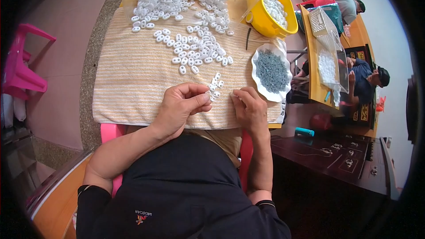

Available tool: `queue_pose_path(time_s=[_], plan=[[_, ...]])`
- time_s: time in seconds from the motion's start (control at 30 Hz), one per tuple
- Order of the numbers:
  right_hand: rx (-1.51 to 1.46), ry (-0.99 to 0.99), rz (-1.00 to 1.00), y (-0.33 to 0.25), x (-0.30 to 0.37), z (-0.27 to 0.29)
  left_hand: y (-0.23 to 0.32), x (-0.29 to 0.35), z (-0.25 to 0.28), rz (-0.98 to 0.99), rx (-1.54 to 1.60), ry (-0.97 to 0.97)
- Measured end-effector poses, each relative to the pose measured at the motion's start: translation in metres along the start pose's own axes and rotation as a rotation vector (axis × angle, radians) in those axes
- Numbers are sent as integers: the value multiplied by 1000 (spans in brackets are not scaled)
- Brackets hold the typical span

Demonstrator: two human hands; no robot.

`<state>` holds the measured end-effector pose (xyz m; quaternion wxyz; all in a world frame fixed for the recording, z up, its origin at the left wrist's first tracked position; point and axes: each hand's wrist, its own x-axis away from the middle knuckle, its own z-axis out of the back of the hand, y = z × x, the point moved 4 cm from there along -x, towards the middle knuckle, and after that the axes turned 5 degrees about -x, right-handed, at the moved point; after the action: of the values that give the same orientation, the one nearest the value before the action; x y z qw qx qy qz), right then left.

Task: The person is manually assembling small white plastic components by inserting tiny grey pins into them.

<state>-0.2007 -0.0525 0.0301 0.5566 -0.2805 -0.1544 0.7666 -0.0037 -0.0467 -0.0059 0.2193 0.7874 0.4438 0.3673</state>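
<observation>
My left hand (183, 104) is closed in a pinch, its thumb and fingertips on a white two-holed plastic piece beside a small cluster of white two-holed pieces (216, 84). My right hand (250, 108) rests on the striped towel (128, 79) just right of that cluster. Its thumb and index finger are pressed together; what they hold, if anything, is too small to make out. Beyond my hands, loose white oval pieces (195, 48) lie spread on the towel. Right of them stands a white scalloped dish (287, 62) full of small grey-blue tube-like parts (271, 71).
A large heap of white pieces (164, 0) lies at the back inside a clear-walled tray. A yellow basin (256, 13) holds more white parts. A thin dark strip (248, 38) lies near it. Pink stool (26, 62) at left; two people sit at the right by another table (315, 86).
</observation>
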Motion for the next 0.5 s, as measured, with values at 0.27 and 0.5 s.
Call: queue_pose_path(time_s=[0.27, 0.5], plan=[[-2, -72, -5, -9, -4, 2, -2, -1, 2, -3, -30, -3], [24, -158, -27, -8, -6, 1, -3, -2, 1, 23, -34, -4]])
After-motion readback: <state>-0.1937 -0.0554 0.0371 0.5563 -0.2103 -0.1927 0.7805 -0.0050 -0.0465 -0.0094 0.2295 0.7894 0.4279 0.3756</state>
